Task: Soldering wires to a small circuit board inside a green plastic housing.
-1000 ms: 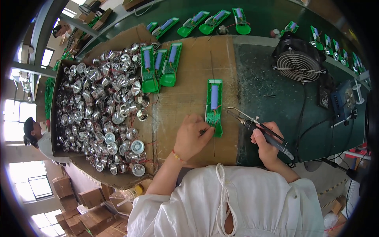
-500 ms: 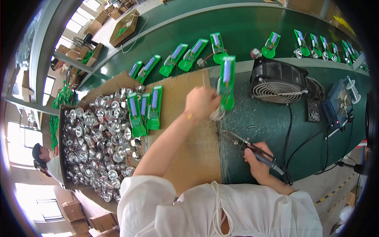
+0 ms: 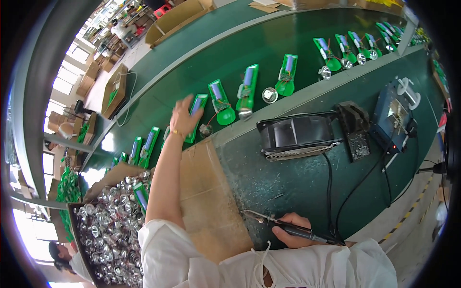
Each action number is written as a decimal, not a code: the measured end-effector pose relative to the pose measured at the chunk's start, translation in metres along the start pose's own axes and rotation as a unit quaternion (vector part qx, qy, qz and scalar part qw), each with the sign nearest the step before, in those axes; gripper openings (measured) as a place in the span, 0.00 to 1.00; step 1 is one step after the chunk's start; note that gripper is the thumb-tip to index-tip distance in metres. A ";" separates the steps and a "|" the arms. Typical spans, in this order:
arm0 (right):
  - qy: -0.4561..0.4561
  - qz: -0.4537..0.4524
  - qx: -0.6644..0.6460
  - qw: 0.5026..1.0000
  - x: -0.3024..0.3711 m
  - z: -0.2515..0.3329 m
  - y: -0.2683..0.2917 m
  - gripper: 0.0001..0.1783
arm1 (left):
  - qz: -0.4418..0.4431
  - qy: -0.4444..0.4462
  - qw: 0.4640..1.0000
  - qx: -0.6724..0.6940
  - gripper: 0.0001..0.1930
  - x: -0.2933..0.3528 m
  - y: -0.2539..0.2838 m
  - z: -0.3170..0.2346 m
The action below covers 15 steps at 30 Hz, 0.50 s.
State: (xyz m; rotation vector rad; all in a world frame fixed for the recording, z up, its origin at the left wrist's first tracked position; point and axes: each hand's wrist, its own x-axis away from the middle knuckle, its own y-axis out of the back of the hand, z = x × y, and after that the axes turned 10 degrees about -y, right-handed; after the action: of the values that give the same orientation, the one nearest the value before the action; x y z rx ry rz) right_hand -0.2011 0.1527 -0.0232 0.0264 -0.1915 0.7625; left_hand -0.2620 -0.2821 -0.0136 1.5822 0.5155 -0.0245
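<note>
And out at the wearer's eleven o'clock, the left hand, fingers spread, is right at a green casing, best steadied by its edges, while at one o'clock the right hand, fingers wrapped round a soldering iron, should point that tip clear.

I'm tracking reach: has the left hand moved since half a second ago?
Yes: the left hand has moved forward and leftward, from over the cardboard sheet to beyond its far edge.
</note>
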 end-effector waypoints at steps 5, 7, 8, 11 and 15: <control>0.009 0.003 0.027 1.000 0.000 -0.004 0.002 0.12 | 0.048 0.080 0.990 0.106 0.33 0.019 0.033 -0.048; 0.018 0.000 0.040 0.999 0.000 -0.008 0.002 0.12 | 0.007 0.088 0.989 0.119 0.34 0.046 0.055 -0.061; 0.023 -0.005 0.052 0.998 -0.001 -0.009 0.001 0.12 | -0.007 0.100 0.986 0.133 0.34 0.068 0.063 -0.068; -0.038 -0.008 0.043 0.998 0.002 -0.007 0.003 0.09 | 0.036 0.072 0.990 0.115 0.34 0.152 0.093 -0.109; -0.038 0.001 -0.011 0.999 0.000 -0.013 -0.006 0.07 | 0.024 0.126 0.982 0.137 0.34 0.250 0.102 -0.159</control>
State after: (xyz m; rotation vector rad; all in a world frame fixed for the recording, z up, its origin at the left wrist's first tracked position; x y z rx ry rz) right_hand -0.1946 0.1495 -0.0358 0.0343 -0.2723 0.7611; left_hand -0.0507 -0.0532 0.0167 1.8788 0.6944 0.1494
